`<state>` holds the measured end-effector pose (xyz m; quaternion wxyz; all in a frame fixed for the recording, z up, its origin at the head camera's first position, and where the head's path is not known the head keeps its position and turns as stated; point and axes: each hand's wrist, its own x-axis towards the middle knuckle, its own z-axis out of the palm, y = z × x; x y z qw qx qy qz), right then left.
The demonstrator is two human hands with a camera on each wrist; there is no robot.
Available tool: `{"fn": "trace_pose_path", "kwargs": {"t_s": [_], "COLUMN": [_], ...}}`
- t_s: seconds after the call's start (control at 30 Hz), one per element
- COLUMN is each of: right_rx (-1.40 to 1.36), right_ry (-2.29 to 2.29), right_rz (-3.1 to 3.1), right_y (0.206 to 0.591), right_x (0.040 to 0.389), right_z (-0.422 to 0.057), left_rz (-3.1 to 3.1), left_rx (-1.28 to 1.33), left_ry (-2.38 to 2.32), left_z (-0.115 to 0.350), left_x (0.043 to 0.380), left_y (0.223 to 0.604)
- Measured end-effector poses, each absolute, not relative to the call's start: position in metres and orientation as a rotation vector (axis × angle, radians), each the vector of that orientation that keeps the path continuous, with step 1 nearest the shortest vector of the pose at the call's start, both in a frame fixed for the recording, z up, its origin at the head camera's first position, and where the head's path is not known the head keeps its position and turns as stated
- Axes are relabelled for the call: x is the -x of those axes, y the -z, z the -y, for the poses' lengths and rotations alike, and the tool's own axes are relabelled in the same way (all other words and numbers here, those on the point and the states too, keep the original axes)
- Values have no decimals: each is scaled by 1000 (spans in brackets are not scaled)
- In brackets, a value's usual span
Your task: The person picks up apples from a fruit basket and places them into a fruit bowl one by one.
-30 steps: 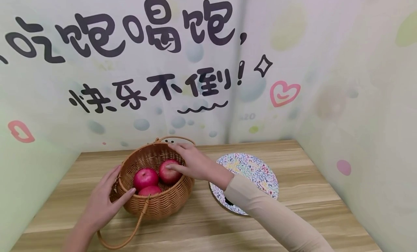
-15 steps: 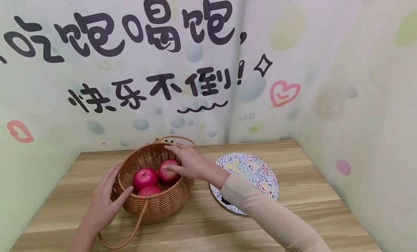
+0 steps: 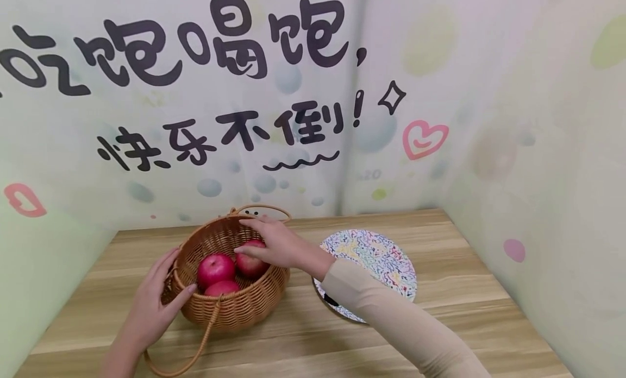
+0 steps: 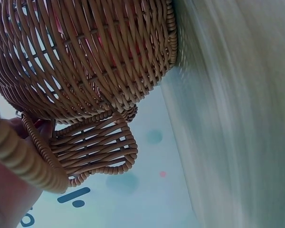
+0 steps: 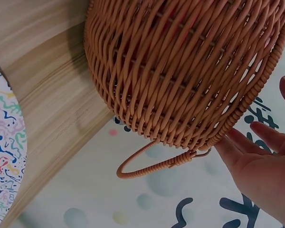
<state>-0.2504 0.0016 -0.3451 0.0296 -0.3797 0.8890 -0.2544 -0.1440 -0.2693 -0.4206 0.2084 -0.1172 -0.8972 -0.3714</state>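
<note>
Right hand: I am sliding my right hand (image 3: 279,245) a little further left over the basket (image 3: 239,313) than a second ago; my thumb is now reaching the left edge of the far apple (image 3: 251,265), thumb and fingers spreading apart.
Contact: I can't tell whether the thumb is touching, as the right wrist view is showing only the basket's outside.
Left hand: my left hand (image 3: 149,307) is keeping to the rim, thumb and fingers standing apart, seemingly steadying it.
Apples: all three I can see are lying inside, the round one (image 3: 216,269) and the front one (image 3: 221,288) sitting just beside mine.
Meaning: I am probably still settling my reach; nothing is lifting yet.
Disc: the patterned disc (image 3: 391,269) is lying to the right, partly under my sleeve (image 3: 391,318) from here.
</note>
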Motion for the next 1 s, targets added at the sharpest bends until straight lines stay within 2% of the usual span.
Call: {"fn": "trace_pose_path", "kwargs": {"t_s": [1.0], "right_rx": [1128], "right_ry": [793], "right_rz": [-2661], "right_y": [352], "right_x": [265], "right_z": [23], "left_rz": [2479], "left_rx": [390], "left_ry": [1035], "left_z": [276], "left_x": [135], "left_y": [424]}}
